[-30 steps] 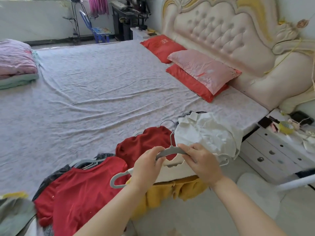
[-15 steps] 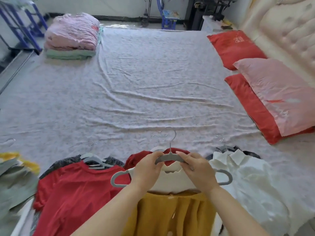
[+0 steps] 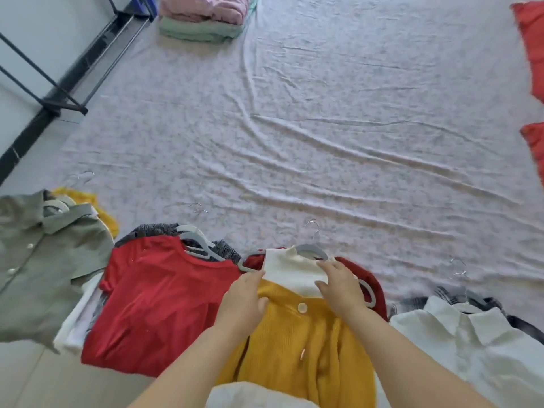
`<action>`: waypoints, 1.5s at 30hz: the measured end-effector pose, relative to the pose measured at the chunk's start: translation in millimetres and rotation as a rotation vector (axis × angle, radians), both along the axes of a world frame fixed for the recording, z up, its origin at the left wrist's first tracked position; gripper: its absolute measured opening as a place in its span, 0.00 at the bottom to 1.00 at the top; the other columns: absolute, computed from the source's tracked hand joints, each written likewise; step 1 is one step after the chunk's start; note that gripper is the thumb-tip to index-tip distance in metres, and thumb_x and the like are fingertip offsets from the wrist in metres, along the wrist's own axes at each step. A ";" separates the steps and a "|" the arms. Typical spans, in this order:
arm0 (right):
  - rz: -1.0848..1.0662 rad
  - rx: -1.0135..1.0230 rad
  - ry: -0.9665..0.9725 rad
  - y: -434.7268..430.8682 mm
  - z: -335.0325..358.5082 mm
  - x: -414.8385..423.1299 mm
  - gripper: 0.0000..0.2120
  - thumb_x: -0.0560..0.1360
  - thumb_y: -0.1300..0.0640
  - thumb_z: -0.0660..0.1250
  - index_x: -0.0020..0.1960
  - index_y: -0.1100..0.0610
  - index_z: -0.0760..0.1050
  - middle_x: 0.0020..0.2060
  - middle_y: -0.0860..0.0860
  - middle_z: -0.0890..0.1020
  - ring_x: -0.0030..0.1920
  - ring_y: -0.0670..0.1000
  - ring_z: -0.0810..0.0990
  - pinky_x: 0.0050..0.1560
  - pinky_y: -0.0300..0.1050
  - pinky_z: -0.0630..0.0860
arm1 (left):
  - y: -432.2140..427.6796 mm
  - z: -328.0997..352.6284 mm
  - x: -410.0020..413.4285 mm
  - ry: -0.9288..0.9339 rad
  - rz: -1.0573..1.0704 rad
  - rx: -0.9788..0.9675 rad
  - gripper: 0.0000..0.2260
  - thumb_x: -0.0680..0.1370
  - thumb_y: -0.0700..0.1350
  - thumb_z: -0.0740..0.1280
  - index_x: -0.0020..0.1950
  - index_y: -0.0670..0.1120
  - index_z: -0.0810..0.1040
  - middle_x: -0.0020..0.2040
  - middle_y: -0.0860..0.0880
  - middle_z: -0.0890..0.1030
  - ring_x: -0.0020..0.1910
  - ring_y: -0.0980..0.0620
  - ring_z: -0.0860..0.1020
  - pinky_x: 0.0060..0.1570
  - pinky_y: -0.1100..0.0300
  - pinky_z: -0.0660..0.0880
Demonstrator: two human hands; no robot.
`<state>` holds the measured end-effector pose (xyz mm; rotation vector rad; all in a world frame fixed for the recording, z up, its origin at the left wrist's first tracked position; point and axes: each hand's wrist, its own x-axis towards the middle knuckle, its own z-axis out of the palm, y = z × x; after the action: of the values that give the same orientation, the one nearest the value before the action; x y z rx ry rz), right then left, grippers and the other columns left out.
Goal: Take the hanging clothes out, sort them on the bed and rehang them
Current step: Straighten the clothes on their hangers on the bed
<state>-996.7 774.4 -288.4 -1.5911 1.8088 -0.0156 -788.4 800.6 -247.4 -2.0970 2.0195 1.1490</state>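
Note:
A mustard cardigan (image 3: pixel 294 343) over a white high-neck top (image 3: pixel 291 269) lies on a grey hanger (image 3: pixel 312 248) at the bed's near edge, on top of a dark red garment (image 3: pixel 371 281). My left hand (image 3: pixel 244 301) rests flat on its left shoulder. My right hand (image 3: pixel 341 285) lies with spread fingers on the white collar and right shoulder. To the left lie a red top (image 3: pixel 159 298) and an olive button shirt (image 3: pixel 38 266), to the right a white collared shirt (image 3: pixel 471 343), each on a hanger.
The lilac bed sheet (image 3: pixel 323 128) stretches away beyond the row of clothes. Folded pink and green blankets (image 3: pixel 206 16) sit at the far edge. Red pillows (image 3: pixel 532 33) lie at the right. A black metal rack frame (image 3: pixel 59 92) stands on the floor at the left.
The cardigan on its hanger has come down onto the bed. Both hands have let go of the hanger and now rest on the garment. My view has swung left and down.

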 end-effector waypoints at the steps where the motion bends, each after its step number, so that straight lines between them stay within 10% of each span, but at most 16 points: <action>1: 0.008 0.017 -0.006 6.1 -3.3 4.1 0.22 0.77 0.55 0.63 0.70 0.52 0.65 0.67 0.52 0.69 0.67 0.53 0.66 0.62 0.48 0.69 | 2.7 -0.8 3.9 -0.017 0.007 0.001 0.24 0.78 0.46 0.62 0.72 0.50 0.61 0.69 0.50 0.67 0.68 0.51 0.64 0.65 0.53 0.64; 16: 0.372 0.027 0.034 67.7 41.4 133.7 0.22 0.78 0.52 0.61 0.71 0.50 0.63 0.67 0.50 0.67 0.65 0.52 0.69 0.61 0.48 0.70 | 75.4 41.6 127.2 -0.159 0.232 -0.070 0.20 0.77 0.48 0.63 0.69 0.48 0.66 0.66 0.49 0.70 0.65 0.49 0.68 0.63 0.54 0.65; 35: 0.712 -0.081 0.066 162.8 72.1 494.4 0.23 0.75 0.51 0.64 0.69 0.51 0.66 0.62 0.51 0.72 0.64 0.53 0.70 0.62 0.46 0.69 | 238.6 65.2 481.6 -0.196 0.530 0.034 0.19 0.78 0.49 0.61 0.68 0.49 0.64 0.66 0.47 0.68 0.62 0.44 0.71 0.56 0.53 0.69; 45: 0.708 -0.087 0.068 114.8 63.0 606.5 0.21 0.75 0.53 0.62 0.67 0.51 0.67 0.60 0.51 0.73 0.61 0.53 0.72 0.56 0.46 0.71 | 189.4 56.1 586.4 -0.163 0.501 0.040 0.19 0.78 0.49 0.61 0.68 0.49 0.64 0.66 0.49 0.68 0.63 0.46 0.70 0.57 0.53 0.68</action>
<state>-390.2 889.1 -225.4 -2.2327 1.2136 0.2914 -202.0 990.0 -191.3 -2.6604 1.4296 1.0014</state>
